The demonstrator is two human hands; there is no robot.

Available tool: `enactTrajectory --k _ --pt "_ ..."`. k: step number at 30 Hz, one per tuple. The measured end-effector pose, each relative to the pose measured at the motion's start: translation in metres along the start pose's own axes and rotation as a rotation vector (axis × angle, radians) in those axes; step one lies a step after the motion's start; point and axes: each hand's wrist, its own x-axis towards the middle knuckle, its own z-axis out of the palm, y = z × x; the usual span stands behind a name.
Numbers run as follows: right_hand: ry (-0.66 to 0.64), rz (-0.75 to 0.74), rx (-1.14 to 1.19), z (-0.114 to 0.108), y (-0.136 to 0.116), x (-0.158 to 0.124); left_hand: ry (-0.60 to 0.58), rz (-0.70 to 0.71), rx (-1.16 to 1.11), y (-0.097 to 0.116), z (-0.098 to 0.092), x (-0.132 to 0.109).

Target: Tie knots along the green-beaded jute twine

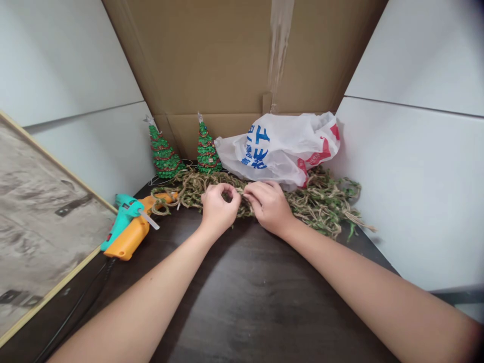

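Hands [220,209] [269,207] on coarse jute twine [191,189] with crinkled green leaves [350,189]

Both hands [245,206] pinch a tangled jute twine garland [321,204] on a dark table.

The one view looks out from the person's head, facing forward and steeply down over a dark wooden tabletop [260,302], with the forearms [139,297] entering from the near edge and reaching toward the far side. It sits close above the left hand [219,209] and right hand [269,207], takes in a cardboard panel [212,60] straight ahead at the far end, and spreads wide enough to catch white panels [412,186] on the left and right
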Motion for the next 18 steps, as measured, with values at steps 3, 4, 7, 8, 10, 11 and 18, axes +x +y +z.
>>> enactTrajectory --k 3,4,7,8,10,11,18 --pt "0.015 0.078 0.224 0.003 0.007 0.001 -0.043 0.033 -0.069 -0.001 0.001 0.0" --pt "0.034 0.092 0.274 0.003 0.008 0.002 -0.05 0.052 -0.094 -0.002 0.001 0.001" --pt "0.066 0.102 0.335 0.003 0.01 0.003 -0.069 0.072 -0.155 -0.003 0.001 0.001" --pt "0.053 0.098 0.321 0.003 0.01 0.003 -0.086 0.058 -0.171 -0.003 0.001 0.001" --pt "0.009 0.081 0.246 0.003 0.009 0.002 -0.134 0.02 -0.194 -0.004 0.0 0.001" --pt "-0.01 0.072 0.191 0.003 0.009 0.001 -0.153 0.003 -0.202 -0.004 0.0 0.001" --pt "-0.009 -0.07 -0.265 -0.005 -0.001 -0.002 -0.119 0.048 -0.117 -0.006 0.002 -0.001"
